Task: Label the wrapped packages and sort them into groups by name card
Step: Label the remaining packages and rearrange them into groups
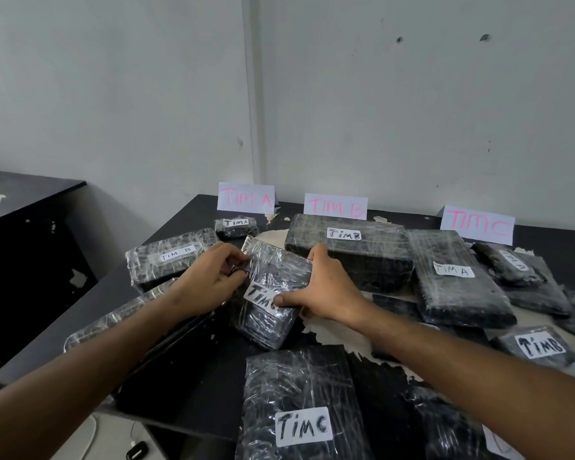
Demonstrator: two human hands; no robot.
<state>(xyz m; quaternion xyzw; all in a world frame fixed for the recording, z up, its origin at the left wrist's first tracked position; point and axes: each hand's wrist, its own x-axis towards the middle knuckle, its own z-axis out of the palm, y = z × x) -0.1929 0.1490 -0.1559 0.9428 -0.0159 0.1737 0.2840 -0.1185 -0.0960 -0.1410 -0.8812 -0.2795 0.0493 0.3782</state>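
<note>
- The black table (193, 376) fills the lower part of the view, its top chipped to pale patches, with a grey wall (412, 111) behind it.
- A second dark table (24, 200) stands apart at the left.
- Nearest the camera lies the biggest wrapped package (299, 386), black under clear film, its white label reading "Tim C".
- A long package (349, 252) labelled "Tim B" lies at the back, just in front of the middle card.
- Beside it on the right, a package (458, 283) labelled "Tim A" rests tilted across other parcels.
- At the left, a package (170, 257) labelled "TIM B" sits partly behind the left hand.
- In the middle, the held package (273, 293) stands tilted on one edge, its label showing "Tim" with the last letter covered by a thumb.
- The right hand (329, 290) grasps that held package along its right side, thumb pressed on the label, fingers wrapped behind.
- The left hand (210, 277) has its fingers curled at the held package's left edge, pinching the film there.
- A smaller package (535, 350) labelled "Tim B" sits at the right edge.
- Three white name cards stand along the wall in pink lettering: "Tim A" card (246, 198), "Tim B" card (335, 206), "Tim C" card (478, 224).
- A small package (236, 227) labelled "Tim A" lies just in front of the "Tim A" card.
</note>
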